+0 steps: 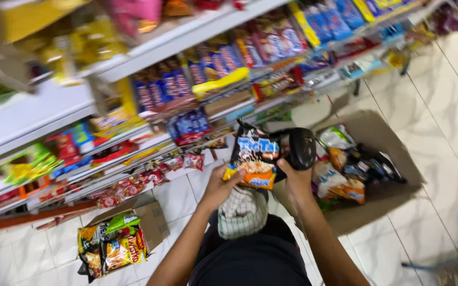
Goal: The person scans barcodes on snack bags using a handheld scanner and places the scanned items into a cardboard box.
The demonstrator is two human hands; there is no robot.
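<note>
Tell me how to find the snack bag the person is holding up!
Look below the long snack shelves, above the tiled floor. Between the two raised hands is the dark snack bag, pinched at its lower corner by the left hand. Unlike the packets in the cardboard box, it is held up beside a black handheld device.

The snack bag [253,156] is black with blue lettering and an orange bottom edge. At about 3 o'clock from it, the handheld scanner [299,148] is plain black. The cloth [242,212] at 6 o'clock is white-and-green checked, and the floor tiles [441,132] are white marble-look.
</note>
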